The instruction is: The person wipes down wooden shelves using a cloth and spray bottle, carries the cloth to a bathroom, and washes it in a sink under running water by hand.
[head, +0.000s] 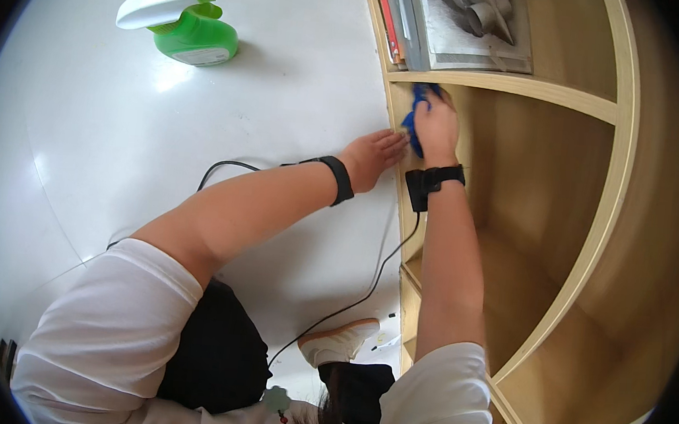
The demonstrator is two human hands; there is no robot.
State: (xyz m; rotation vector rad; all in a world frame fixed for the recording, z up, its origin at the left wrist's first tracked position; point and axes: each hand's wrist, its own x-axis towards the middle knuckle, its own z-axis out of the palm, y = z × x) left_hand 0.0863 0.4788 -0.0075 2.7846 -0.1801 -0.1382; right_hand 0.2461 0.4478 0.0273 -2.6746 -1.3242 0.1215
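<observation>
In the head view, my right hand (437,127) grips a blue cloth (415,136) inside the lower part of a wooden shelf compartment, just below a horizontal board of the bookshelf (505,83). My left hand (374,155) rests with extended fingers at the shelf's front edge, close beside the cloth, and holds nothing. Both wrists wear black straps, and a black box with a cable sits at my right wrist. A spray bottle with green liquid (196,38) and a white and green trigger head is on the white floor at the upper left.
Books and folders (405,23) and a grey picture in a clear sleeve (480,26) fill the neighbouring compartment. A black cable (337,313) runs from my right wrist past my shoe (341,342). Small scraps lie on the floor near the shelf.
</observation>
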